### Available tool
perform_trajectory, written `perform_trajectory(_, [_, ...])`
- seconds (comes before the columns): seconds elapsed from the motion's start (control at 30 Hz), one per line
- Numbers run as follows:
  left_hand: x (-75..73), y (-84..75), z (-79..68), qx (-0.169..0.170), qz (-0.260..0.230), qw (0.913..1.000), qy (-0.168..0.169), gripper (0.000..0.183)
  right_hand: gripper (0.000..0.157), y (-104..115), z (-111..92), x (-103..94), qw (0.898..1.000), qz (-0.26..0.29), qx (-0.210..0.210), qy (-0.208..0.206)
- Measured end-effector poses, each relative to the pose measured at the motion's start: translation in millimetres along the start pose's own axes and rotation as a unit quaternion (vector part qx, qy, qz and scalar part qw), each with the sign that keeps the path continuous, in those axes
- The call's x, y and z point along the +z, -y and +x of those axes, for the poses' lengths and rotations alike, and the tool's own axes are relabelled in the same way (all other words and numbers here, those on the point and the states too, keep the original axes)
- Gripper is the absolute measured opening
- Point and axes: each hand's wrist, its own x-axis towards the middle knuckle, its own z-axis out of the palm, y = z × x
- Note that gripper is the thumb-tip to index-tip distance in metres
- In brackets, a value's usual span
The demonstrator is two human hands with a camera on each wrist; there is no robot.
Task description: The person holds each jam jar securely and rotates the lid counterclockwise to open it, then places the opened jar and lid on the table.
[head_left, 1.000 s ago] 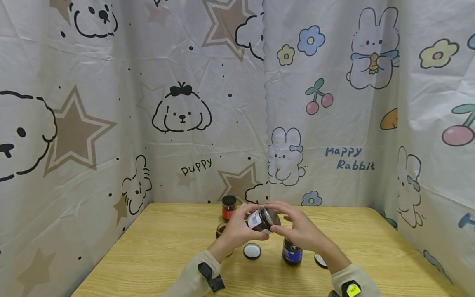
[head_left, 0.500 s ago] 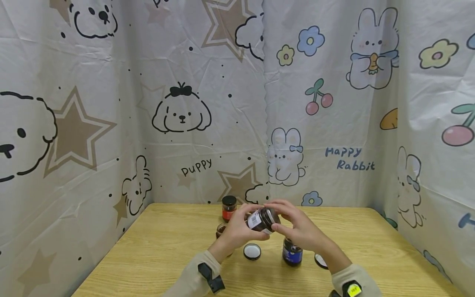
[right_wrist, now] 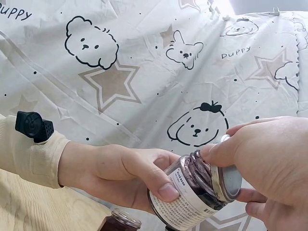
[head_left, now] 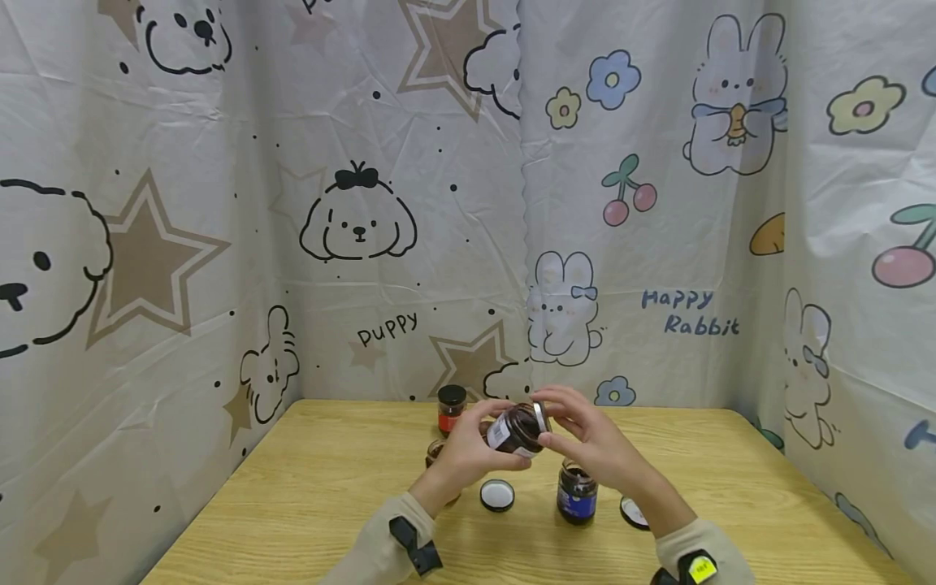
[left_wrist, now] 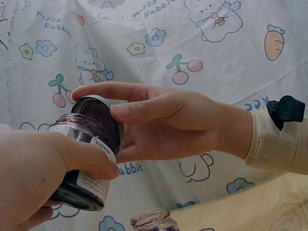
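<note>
Above the table, my left hand (head_left: 462, 453) grips a glass jar (head_left: 509, 433) of dark contents with a white printed label, its mouth tilted to the right. The fingers and thumb of my right hand (head_left: 594, 439) pinch a metal lid (head_left: 542, 417) by its edge. In the left wrist view the lid (left_wrist: 94, 102) is tipped away from the jar's threaded mouth, its dark underside showing. The right wrist view has the lid (right_wrist: 228, 182) close against the jar's rim, with the ribbed glass neck bare beside it.
An uncapped blue-labelled jar (head_left: 577, 497) stands below my right hand. Two lids lie on the wooden table, a white-lined lid (head_left: 497, 495) and another lid (head_left: 633, 513) near my right wrist. Behind stand a black-capped red jar (head_left: 452, 411) and a jar (head_left: 435, 452) partly hidden by my left hand.
The lid has come away from the jar's mouth and shifted slightly right with my right hand, baring the jar's opening. My left hand and the jar stay nearly where they were.
</note>
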Motion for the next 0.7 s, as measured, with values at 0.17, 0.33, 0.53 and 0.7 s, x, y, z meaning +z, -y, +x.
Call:
perform_trajectory(0.17, [-1.1, -2.4, 0.1, -0.004, -0.009, 1.0000, 0.000, 0.072, 0.049, 0.0, 0.1, -1.9, 1.000, 0.028, 0.003, -0.003])
perform_trajectory(0.33, [-0.9, -6.1, -0.7, -0.012, -0.021, 0.9997, -0.002, 0.072, 0.050, 1.4, -0.6, -4.1, 0.998, 0.059, 0.022, -0.005])
perform_trajectory(0.53, [-0.2, -6.9, -0.5, -0.018, -0.035, 0.9992, -0.009, 0.072, 0.052, 0.3, -1.3, -7.1, 0.992, 0.110, 0.062, -0.010])
perform_trajectory(0.7, [0.7, -6.6, -0.6, -0.024, -0.045, 0.9986, -0.014, 0.071, 0.055, -2.4, -1.7, -8.6, 0.990, 0.127, 0.065, -0.025])
